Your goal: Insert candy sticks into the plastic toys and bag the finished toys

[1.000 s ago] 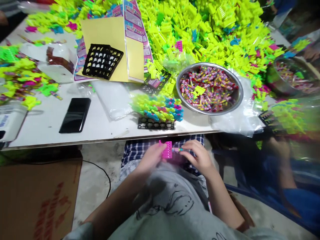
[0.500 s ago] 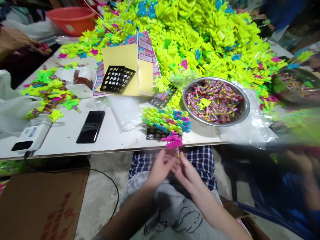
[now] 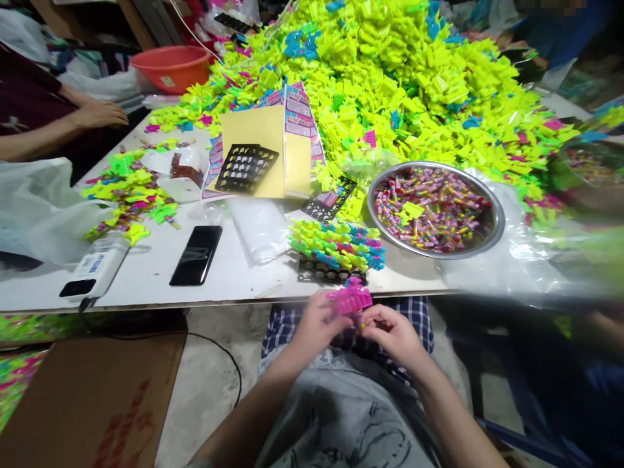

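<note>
Pink plastic forms the ribbed toy (image 3: 353, 300) between the fingers, in front of the table's near edge and above the checked cloth (image 3: 285, 325) on the lap. From the left side, the left hand (image 3: 314, 328) grasps it, thumb in front, though blur hides the exact hold. The right hand (image 3: 397, 335) seems to pinch the low end of a short tube (image 3: 362, 322) under the toy with thumb and forefinger; whether that tube is fully seated cannot be told.

With so little of the tube between the fingertips, a twist or uneven push might make it skip free and drop to the lap or the floor (image 3: 214, 338). Pressing crookedly could also bend the toy.

Just beyond the fingers, a pile of bright toys (image 3: 336, 246) lies over a black tray (image 3: 312, 274) near the edge of the white table (image 3: 234, 285). Raising the knuckles carelessly could jolt the pile out of its rows. Farther out to the fingers' right stands a steel bowl (image 3: 498, 227) of similar tubes, beside a loose clear bag (image 3: 517, 263); a sleeve snagging that bag could tug the bowl. Well past the fingertips rises a yellow heap (image 3: 390, 78), whose loose slope might slide if bumped.
</note>
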`<action>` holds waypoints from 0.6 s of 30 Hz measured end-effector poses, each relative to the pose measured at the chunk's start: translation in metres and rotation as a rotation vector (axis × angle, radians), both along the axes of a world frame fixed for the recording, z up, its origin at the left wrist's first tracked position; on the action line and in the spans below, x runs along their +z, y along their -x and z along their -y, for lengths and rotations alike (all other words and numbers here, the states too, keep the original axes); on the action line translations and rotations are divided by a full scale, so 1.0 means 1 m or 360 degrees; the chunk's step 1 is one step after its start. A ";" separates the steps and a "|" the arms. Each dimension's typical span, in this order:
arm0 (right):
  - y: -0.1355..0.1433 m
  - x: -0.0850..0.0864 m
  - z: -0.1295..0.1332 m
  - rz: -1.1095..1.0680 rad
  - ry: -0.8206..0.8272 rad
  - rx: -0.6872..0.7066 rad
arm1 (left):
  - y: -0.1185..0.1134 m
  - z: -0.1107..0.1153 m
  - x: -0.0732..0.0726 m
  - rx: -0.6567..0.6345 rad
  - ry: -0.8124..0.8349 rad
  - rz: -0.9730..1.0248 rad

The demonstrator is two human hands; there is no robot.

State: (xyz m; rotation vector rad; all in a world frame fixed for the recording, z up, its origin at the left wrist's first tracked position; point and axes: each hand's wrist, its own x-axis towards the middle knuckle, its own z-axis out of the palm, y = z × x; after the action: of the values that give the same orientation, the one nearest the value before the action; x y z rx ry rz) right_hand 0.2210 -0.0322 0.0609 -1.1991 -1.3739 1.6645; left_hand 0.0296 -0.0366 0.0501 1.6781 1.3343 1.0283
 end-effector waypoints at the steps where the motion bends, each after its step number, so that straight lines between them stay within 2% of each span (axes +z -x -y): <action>1: -0.003 0.003 0.002 -0.0007 -0.0016 0.0008 | 0.012 -0.003 -0.004 -0.0003 -0.0120 -0.0172; 3: -0.010 0.008 0.005 -0.0059 -0.0076 -0.0010 | 0.040 -0.008 -0.014 0.0038 -0.0268 -0.0576; 5: -0.018 0.010 0.010 -0.0104 -0.0158 -0.0060 | 0.064 -0.011 -0.025 0.0038 -0.0277 -0.0933; 8: -0.022 0.011 0.013 -0.0023 -0.0309 -0.0132 | 0.077 -0.009 -0.039 -0.0031 -0.0254 -0.1183; 10: -0.018 0.010 0.013 0.0117 -0.0454 -0.0177 | 0.067 -0.004 -0.047 -0.0061 -0.0281 -0.1199; 13: -0.001 0.002 0.008 0.0354 -0.0751 -0.0379 | 0.035 0.006 -0.061 -0.0018 -0.0352 -0.1120; 16: 0.021 -0.018 -0.003 0.0591 -0.1026 -0.0728 | 0.002 0.014 -0.079 0.0190 -0.0397 -0.1050; 18: 0.035 -0.036 -0.013 0.0727 -0.1183 -0.0841 | -0.010 0.017 -0.092 0.0314 -0.0421 -0.1014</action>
State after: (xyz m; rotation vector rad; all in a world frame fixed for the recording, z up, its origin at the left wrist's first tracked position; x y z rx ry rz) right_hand 0.1858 -0.0195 0.0254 -1.3434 -1.5521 0.4473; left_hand 0.0393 -0.0538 -0.0421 2.2242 1.8584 0.8311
